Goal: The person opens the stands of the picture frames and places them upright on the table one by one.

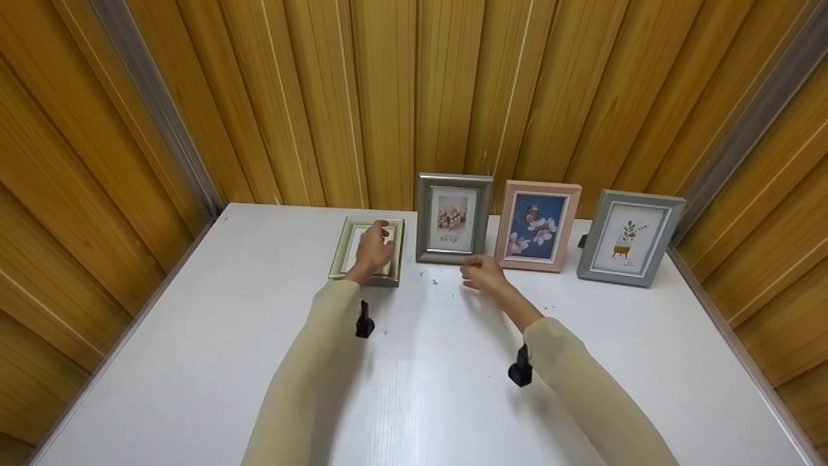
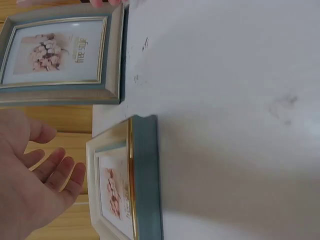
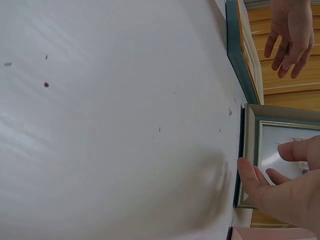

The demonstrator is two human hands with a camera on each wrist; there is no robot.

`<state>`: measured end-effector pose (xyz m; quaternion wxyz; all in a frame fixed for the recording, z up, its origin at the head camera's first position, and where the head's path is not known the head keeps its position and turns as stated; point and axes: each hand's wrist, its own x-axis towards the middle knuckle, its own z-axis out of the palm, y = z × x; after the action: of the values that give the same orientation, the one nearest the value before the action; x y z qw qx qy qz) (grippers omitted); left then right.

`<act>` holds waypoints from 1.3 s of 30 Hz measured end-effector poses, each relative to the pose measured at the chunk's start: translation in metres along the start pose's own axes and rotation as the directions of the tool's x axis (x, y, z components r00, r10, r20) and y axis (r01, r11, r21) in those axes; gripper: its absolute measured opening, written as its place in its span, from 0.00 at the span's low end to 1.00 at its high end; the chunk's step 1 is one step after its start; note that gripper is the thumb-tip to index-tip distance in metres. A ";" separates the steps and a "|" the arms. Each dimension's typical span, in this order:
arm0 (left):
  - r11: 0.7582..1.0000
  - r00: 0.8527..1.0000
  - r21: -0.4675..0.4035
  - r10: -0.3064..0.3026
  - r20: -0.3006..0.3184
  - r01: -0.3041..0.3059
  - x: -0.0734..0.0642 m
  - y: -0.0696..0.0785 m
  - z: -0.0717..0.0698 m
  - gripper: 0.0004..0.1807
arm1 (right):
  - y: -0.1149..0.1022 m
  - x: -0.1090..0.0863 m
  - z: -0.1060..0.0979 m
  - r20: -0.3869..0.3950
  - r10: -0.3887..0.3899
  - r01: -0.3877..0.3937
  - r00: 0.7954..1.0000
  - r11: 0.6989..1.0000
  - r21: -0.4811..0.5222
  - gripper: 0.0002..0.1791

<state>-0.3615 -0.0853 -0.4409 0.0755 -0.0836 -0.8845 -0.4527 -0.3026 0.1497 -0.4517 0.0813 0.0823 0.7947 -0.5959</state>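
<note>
- Five loosely bent fingers on the left hand grasp nothing; they reach over the light gold frame, and from where I stand I can't tell whether any of them touches it.
- The right hand is likewise free of any load, its fingers gently bent and the thumb held apart, just by the lower right corner of the brown-grey frame; contact there I can't make out.
- That gold frame lies face up on the white table, near the back edge, with a blue-green outer side and a picture of pink flowers.
- Right beside it, the brown-grey frame stands upright, showing a pink bouquet with lettering below.
- Next along is a pink frame, upright too, with pale blossoms and a butterfly on blue.
- Farthest to the right, a grey-green frame leans back a little; its picture is a plant in a footed pot.
- Small dark bits are scattered on the tabletop in front of the frames.
- Both forearms wear pale yellow sleeves, with a black device at the left wrist and a black camera at the right.
- Behind everything rises a wood-patterned wall of vertical panels.
</note>
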 end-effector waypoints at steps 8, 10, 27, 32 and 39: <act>0.989 0.990 0.118 -0.081 -0.116 0.094 -0.008 -0.035 -0.023 0.24 | 0.002 0.009 0.040 0.011 -0.043 0.043 0.999 0.999 -0.009 0.25; 0.977 0.979 0.129 -0.151 -0.139 0.169 -0.010 -0.043 -0.027 0.26 | 0.002 0.011 0.053 0.013 -0.096 0.096 0.995 0.995 -0.009 0.25; 0.918 0.925 0.120 -0.380 -0.017 0.379 -0.020 -0.049 -0.032 0.24 | 0.006 0.008 0.109 0.271 -0.230 0.217 0.935 0.973 0.078 0.35; 0.908 0.911 0.068 -0.411 -0.034 0.413 -0.019 -0.044 -0.038 0.25 | 0.004 0.012 0.111 0.206 -0.216 0.210 0.954 0.976 0.052 0.35; 0.868 0.870 -0.050 -0.493 0.023 0.493 -0.016 -0.040 -0.060 0.27 | -0.003 0.010 0.114 0.091 -0.213 0.204 0.973 0.974 0.104 0.32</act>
<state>-0.3513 -0.1578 -0.4409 -0.0491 0.1406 -0.8644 -0.4802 -0.3096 0.0395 -0.4824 0.0545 -0.0282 0.7649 -0.6412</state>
